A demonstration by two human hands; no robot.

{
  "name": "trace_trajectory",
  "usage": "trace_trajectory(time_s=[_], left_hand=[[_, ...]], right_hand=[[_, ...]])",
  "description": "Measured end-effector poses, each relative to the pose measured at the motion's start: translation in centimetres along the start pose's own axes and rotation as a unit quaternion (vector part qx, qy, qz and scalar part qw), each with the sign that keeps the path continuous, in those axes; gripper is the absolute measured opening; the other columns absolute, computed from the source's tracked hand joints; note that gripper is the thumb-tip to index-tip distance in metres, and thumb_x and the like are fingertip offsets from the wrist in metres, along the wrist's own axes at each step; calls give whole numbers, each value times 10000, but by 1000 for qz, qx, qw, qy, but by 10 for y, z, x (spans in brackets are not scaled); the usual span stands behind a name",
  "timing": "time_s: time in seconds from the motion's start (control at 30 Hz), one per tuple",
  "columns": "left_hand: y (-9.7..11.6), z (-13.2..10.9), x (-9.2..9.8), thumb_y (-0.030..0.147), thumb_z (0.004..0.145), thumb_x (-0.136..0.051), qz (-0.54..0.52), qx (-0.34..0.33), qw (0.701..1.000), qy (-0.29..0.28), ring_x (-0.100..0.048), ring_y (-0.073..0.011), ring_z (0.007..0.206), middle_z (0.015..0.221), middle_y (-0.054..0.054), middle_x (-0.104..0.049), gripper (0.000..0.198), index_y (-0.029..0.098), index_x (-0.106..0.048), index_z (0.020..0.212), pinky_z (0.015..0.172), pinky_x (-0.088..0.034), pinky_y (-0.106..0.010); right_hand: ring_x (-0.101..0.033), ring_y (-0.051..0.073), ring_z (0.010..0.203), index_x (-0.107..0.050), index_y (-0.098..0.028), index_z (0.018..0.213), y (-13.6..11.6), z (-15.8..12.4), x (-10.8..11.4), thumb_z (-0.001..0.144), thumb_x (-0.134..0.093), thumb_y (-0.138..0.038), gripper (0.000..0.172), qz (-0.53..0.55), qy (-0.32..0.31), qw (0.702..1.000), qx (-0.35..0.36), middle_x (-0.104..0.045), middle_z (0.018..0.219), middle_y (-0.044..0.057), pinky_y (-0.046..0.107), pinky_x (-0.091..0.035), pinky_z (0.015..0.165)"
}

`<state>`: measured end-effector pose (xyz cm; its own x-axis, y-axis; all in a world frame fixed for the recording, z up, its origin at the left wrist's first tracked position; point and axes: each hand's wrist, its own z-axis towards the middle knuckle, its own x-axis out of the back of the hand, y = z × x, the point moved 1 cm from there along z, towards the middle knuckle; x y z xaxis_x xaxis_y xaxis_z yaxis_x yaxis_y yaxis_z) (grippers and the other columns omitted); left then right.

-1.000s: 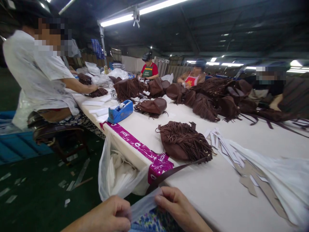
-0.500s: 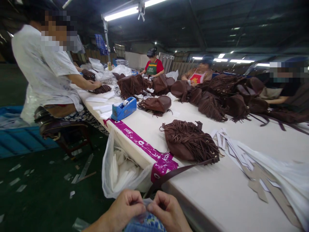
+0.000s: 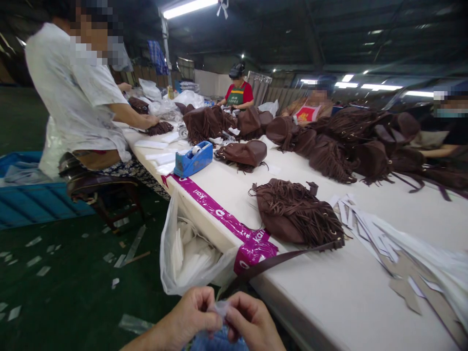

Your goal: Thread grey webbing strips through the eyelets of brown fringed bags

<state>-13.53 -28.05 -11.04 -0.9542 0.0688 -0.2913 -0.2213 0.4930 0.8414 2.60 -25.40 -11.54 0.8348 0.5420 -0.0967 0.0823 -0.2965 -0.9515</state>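
Translucent film [image 3: 221, 307], bunched small, held low btwn L hand [image 3: 199, 313] & R hand [image 3: 248, 319], just off nr edge of white table [image 3: 226, 187]. Grip: L pinched together, clamped on film; R same, opp. side. I see fringed brown bag [image 3: 298, 214] on white table, strap [image 3: 270, 263] over edge; blue tape dispenser [image 3: 193, 160] farther back.

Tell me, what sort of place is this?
It looks like a workshop or factory floor dealing in bags, though I can't be certain. Many similar brown fringed bags are heaped on a long white table, several people are around it, and a tape dispenser stands near its edge.
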Motion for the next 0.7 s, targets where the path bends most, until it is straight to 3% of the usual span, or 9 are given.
trace_trajectory(time_s=[0.1, 0.2, 0.27, 0.4, 0.5, 0.6, 0.7], left_hand=[[4, 0, 2, 297, 595, -670, 30, -19, 999, -12, -397, -88, 490, 521, 64, -476, 231, 178, -478, 644, 491, -316, -211], [9, 0, 3, 509, 694, -644, 81, -37, 996, -20, -390, -99, 491, 510, 44, -469, 369, 154, -549, 655, 506, -296, -231], [12, 0, 4, 563, 688, -654, 101, -46, 994, -11, -406, -104, 532, 552, 25, -486, 439, 137, -573, 616, 534, -295, -236], [5, 2, 7, 511, 582, -760, 57, -32, 997, 32, -395, -99, 539, 548, 33, -474, 437, 141, -529, 561, 534, -266, -231], [-6, 6, 13, 484, 522, -799, 6, 2, 1000, 27, -359, -86, 497, 511, 44, -471, 450, 156, -494, 562, 506, -223, -228], [-12, 7, 23, 483, 488, -815, -5, 5, 1000, 26, -358, -83, 498, 512, 44, -476, 465, 155, -491, 554, 502, -212, -224], [-9, 2, 34, 468, 519, -806, 8, -5, 999, 33, -345, -76, 494, 493, 55, -445, 457, 159, -469, 541, 502, -202, -220]], right_hand=[[-432, 88, 477, -468, -190, 651, 4, 2, -2, 752, -596, -652, 490, -8, 32, 999, 17, -470, 558, -46, 209, -354, 479], [-417, 87, 486, -443, -197, 649, 9, 3, -1, 780, -571, -644, 482, -20, 37, 999, 33, -450, 555, -50, 204, -337, 474], [-422, 91, 494, -444, -198, 651, 10, 3, -2, 788, -568, -631, 471, -23, 32, 999, 34, -453, 557, -48, 206, -339, 480], [-441, 103, 549, -514, -188, 719, 7, 2, -4, 725, -667, -578, 418, -13, 34, 998, 49, -476, 610, -43, 217, -359, 526], [-467, 114, 585, -564, -188, 837, 10, -3, 5, 716, -694, -530, 386, -29, 54, 996, 66, -518, 679, -28, 229, -378, 557], [-508, 136, 526, -586, -191, 815, 25, -11, 24, 789, -584, -569, 379, -97, 86, 992, 10, -540, 622, -12, 246, -393, 511], [-651, 258, 794, -647, -182, 946, 39, -12, 39, 783, -594, -543, 400, -216, 169, 962, -11, -686, 852, 106, 324, -492, 702]])
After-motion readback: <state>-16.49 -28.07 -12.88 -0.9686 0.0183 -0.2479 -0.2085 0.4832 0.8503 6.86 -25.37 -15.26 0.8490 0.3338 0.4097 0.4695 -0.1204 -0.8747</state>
